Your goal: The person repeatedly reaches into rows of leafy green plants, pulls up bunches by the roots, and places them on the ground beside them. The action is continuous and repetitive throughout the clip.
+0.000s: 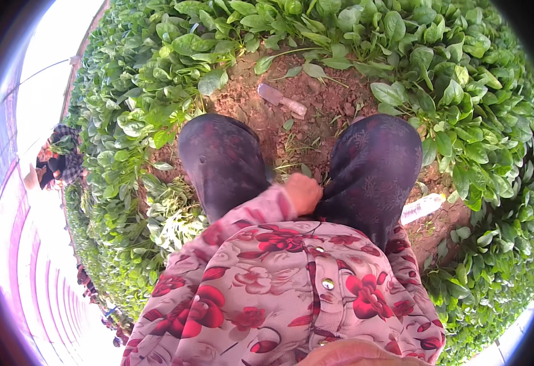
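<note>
Between my knees, my left hand (302,194) is curled into a fist beside the dark patterned trousers (370,160); its fingertips are hidden, and nothing is seen projecting from it. My right hand is out of view; only its floral sleeve (402,256) shows along the right side of my body. On the bare reddish soil (313,132) in front of my knees lies a short, flat-bladed hand tool (281,100) with a pale handle. Loose leaves (315,71) lie beyond it. Pulled or cut leafy greens (175,212) are heaped left of my left thigh.
Dense leafy plants, like spinach (450,96), surround the soil patch. A clear plastic bottle (421,208) with a yellow cap lies right of my right thigh. At the far left, a person in checked clothing (68,155) is among the plants, near the curved greenhouse wall (24,219).
</note>
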`<state>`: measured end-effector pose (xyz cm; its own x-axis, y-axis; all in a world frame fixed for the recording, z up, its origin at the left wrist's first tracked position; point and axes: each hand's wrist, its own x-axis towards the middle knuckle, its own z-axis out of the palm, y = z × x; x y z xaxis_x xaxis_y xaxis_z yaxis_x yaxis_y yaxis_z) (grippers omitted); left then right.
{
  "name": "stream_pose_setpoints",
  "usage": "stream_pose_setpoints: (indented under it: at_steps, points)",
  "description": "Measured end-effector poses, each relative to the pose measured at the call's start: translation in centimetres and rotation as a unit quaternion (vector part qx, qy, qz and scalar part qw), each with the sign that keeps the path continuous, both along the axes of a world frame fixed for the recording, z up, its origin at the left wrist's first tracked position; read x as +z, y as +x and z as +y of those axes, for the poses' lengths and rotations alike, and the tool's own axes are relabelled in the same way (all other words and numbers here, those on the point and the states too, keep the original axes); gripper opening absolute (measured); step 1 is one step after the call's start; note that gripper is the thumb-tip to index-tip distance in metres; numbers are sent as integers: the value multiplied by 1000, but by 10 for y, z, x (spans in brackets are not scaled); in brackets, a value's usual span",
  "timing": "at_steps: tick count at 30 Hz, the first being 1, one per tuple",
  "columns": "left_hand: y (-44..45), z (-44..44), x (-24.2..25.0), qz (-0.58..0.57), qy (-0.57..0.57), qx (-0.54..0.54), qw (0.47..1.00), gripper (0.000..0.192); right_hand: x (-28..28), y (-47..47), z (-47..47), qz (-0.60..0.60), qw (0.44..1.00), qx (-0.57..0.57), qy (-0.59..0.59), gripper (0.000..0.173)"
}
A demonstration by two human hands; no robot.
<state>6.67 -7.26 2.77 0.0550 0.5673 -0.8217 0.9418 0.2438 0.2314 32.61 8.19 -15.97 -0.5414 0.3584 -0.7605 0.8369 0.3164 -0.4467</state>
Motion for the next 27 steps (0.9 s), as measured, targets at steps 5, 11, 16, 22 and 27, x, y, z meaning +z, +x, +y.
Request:
stream_pose_setpoints:
  at_steps: [5, 11, 16, 22, 27]
  points:
    - [-97, -50, 144, -1, 581, 194, 790, 16, 71, -14, 63, 15, 1000, 7, 7, 38]
    - [-217, -123, 63, -104, 559, 644, 511, 13, 210, -88, 129, 42, 992, 120, 21, 39]
    - [-321, -94, -126, -131, 275, 589, 748, 39, 318, -229, 136, 74, 871, 395, 284, 46]
    - [-411, -28, -312, 63, 424, 279, 859, 42, 219, -398, 122, 132, 869, 474, 57, 45]
    - [-483, -10, -320, 174, 430, 129, 877, 42, 54, -458, 64, 16, 904, 427, 5, 53]
